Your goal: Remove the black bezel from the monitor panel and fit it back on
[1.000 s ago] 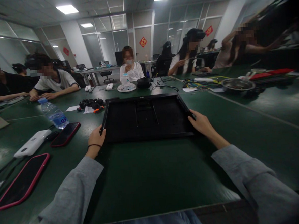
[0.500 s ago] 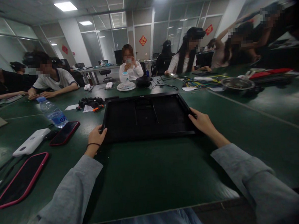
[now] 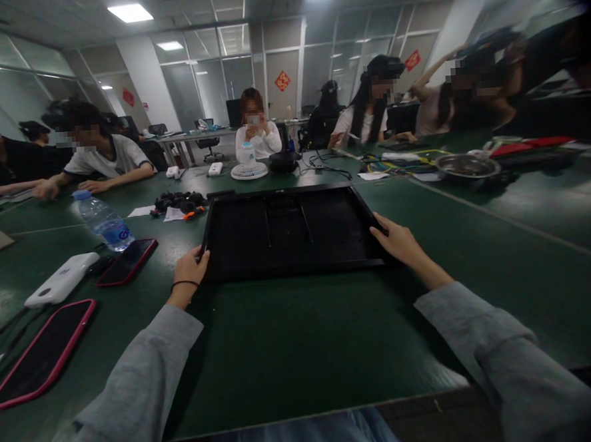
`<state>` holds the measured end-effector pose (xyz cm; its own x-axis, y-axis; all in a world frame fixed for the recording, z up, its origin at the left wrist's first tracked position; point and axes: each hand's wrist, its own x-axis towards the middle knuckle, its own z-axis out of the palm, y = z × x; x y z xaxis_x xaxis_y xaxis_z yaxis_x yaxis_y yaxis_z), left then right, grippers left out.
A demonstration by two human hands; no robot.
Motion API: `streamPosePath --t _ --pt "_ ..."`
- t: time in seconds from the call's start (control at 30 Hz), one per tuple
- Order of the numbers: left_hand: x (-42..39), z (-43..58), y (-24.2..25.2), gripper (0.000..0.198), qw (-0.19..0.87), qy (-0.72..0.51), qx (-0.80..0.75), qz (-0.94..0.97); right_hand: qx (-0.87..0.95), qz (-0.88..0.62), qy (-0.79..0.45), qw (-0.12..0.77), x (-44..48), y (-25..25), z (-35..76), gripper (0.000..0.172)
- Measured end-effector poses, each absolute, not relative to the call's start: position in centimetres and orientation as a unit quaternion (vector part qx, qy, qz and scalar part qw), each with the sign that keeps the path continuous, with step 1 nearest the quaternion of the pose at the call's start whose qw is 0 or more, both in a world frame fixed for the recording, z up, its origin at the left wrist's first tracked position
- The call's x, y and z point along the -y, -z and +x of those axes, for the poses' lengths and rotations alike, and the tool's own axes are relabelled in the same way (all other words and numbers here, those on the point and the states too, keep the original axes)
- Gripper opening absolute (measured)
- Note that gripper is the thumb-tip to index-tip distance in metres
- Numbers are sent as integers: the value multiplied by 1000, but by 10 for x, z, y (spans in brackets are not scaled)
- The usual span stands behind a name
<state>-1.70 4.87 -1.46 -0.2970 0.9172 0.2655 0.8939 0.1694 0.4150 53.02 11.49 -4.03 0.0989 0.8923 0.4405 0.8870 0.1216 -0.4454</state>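
A shallow black rectangular panel (image 3: pixel 241 231) with a raised rim lies in front of me on the green table (image 3: pixel 313 353). Two thin rods run across its dark inner face, near the middle. Its exact kind does not show. My left hand (image 3: pixel 189 267), with a dark band at the wrist, grips the left edge, thumb on top. On the opposite side my right hand (image 3: pixel 395 238) is closed around the right edge, thumb on the rim. The fingers beneath the panel are mostly hidden.
Left of me are a water bottle (image 3: pixel 104 221), a white power bank (image 3: pixel 63 280) and two phones, one a red-edged phone (image 3: pixel 43 353). Beyond the panel stand a small white fan (image 3: pixel 249 170) and black gear (image 3: pixel 179 202). A metal bowl (image 3: pixel 467 166) sits right. Several people surround the table.
My hands and the panel have hardly moved. A person at the left has shifted one hand further left, and people at the far right have moved their arms and heads.
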Motion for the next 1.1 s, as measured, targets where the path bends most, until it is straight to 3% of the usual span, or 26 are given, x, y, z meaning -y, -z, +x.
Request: streamPosePath --t 0.6,0.83,1.1 --pt "-50 -16 17 45 46 -231 -762 603 663 -681 9 312 -115 37 532 58" --pt "-55 -17 21 47 67 -259 -758 595 651 -676 -6 344 -112 38 528 58" --pt "-49 -22 14 58 94 -283 -793 532 672 -653 -31 347 -130 36 515 56"
